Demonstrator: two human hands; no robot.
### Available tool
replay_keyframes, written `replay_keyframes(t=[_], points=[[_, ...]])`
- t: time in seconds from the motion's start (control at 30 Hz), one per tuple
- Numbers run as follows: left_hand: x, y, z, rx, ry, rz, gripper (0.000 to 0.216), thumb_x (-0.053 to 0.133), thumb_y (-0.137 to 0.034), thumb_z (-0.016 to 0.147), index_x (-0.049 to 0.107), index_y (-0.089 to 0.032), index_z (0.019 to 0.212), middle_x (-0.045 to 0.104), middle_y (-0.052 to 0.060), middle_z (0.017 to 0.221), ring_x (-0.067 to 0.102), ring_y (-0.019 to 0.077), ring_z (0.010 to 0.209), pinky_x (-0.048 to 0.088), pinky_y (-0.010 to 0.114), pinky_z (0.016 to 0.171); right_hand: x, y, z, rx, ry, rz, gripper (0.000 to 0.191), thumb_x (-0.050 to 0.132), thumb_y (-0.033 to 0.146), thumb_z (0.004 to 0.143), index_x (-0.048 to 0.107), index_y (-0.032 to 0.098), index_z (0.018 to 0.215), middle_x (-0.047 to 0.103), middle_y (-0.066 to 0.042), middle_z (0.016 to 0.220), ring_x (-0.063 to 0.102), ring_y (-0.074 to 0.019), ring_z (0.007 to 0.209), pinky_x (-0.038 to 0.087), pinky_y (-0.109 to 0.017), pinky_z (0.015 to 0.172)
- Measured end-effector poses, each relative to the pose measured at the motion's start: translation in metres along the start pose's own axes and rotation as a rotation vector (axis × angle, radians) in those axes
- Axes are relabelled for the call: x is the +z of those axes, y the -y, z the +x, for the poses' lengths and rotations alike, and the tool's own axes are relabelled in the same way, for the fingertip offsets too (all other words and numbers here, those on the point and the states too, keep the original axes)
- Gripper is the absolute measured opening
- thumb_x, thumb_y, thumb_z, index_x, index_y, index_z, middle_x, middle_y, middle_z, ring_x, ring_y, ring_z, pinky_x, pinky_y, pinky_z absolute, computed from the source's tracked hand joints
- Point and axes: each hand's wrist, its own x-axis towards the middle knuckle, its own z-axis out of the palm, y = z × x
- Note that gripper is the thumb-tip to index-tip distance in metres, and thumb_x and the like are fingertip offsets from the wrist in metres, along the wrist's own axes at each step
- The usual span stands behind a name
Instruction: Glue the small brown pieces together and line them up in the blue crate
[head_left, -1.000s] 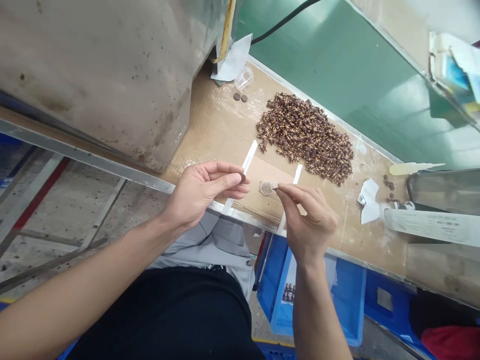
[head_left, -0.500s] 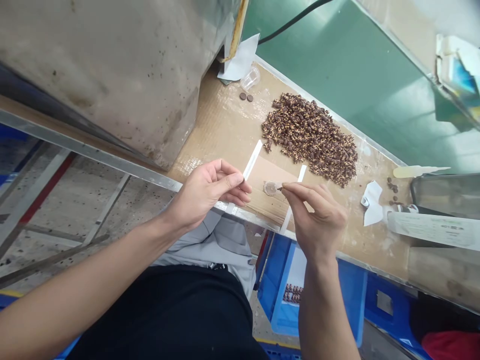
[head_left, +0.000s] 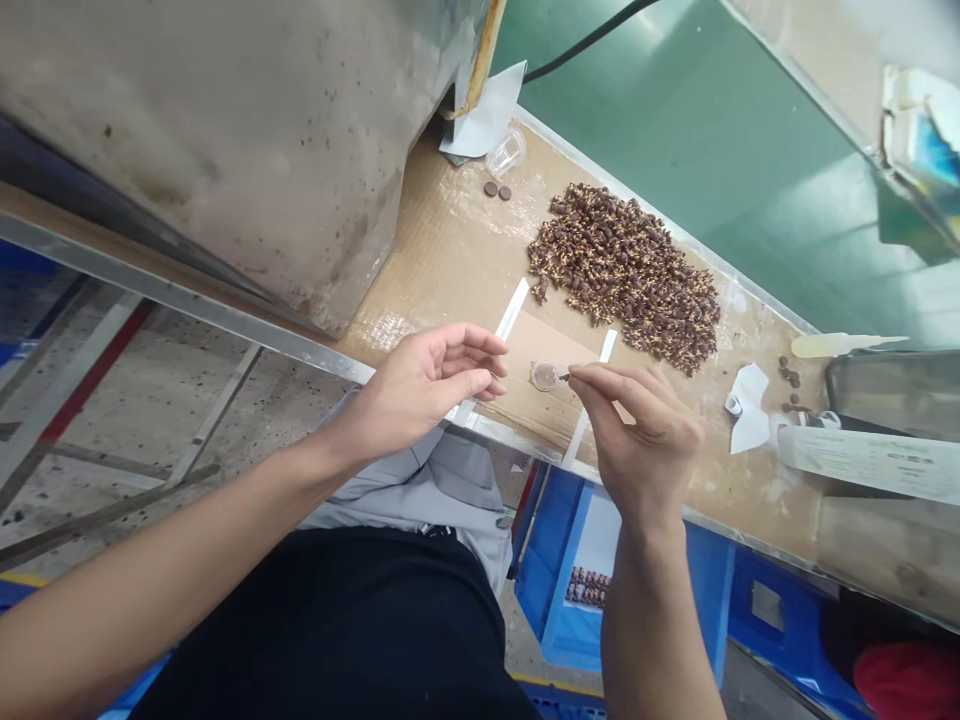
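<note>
My left hand (head_left: pixel 442 378) hovers over the front edge of the bench, its fingers loosely stretched and the thumb apart from the index finger, with nothing visible in it. Thumb and index finger of my right hand (head_left: pixel 634 420) are pinched together on a tiny dark thing, too small to name. Just left of those fingertips is a small clear round dish (head_left: pixel 544 376), over a cardboard patch (head_left: pixel 553 335) between two white strips. Behind it lies a large heap of small dark brown pieces with yellowish metal ends (head_left: pixel 626 275).
At the back left are a clear plastic cup (head_left: pixel 507 150) and two dark discs (head_left: pixel 497 190). To the right lie a crumpled white paper (head_left: pixel 747 408), a pale bottle with a nozzle (head_left: pixel 844 344) and several dark bits. A blue bin (head_left: pixel 555 570) stands below the bench edge.
My left thumb has parted from the index finger, and the fingers are straighter. The right hand keeps its pinch beside the clear dish. The whole view has shifted slightly.
</note>
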Motion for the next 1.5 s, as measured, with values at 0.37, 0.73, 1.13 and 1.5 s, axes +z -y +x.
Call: replay_keyframes(t=[0.37,0.73,1.13,1.5], points=[[0.005,-0.005,0.001,0.018,0.012,0.084,0.011,0.079,-0.025,0.111,0.081,-0.017,0.117,0.087,0.009,0.115,0.087,0.0241,0.112,0.069,0.040,0.108,0.010,-0.001,-0.002,0.006,-0.106,0.001,0.011,0.084,0.019,0.112,0.091,0.028,0.112,0.093,-0.002,0.108,0.086,-0.0238,0.092,0.065,-0.041,0.088],[0.004,0.003,0.000,-0.056,0.075,-0.080,0.023,0.085,-0.035,0.113,0.081,-0.018,0.127,0.091,0.011,0.128,0.090,0.0241,0.113,0.072,0.038,0.106,0.010,-0.004,-0.005,-0.027,-0.104,-0.011,0.011,0.083,0.020,0.113,0.090,0.029,0.113,0.093,-0.003,0.109,0.086,-0.0239,0.094,0.064,-0.042,0.089],[0.003,0.003,0.004,-0.094,-0.024,-0.203,0.023,0.098,-0.028,0.099,0.090,-0.017,0.117,0.092,0.010,0.126,0.086,0.0159,0.099,0.068,0.029,0.098,0.012,-0.005,-0.006,0.058,-0.212,0.029,0.013,0.084,0.020,0.112,0.092,0.029,0.116,0.091,-0.003,0.111,0.084,-0.0235,0.097,0.069,-0.042,0.090],[-0.003,0.008,0.003,-0.118,-0.087,-0.171,0.029,0.105,-0.031,0.090,0.094,-0.019,0.114,0.090,0.009,0.111,0.086,0.0201,0.099,0.067,0.032,0.097,0.020,-0.025,-0.008,0.145,-0.271,-0.044,0.012,0.080,0.027,0.112,0.092,0.026,0.111,0.091,-0.006,0.107,0.083,-0.0252,0.096,0.067,-0.042,0.088]])
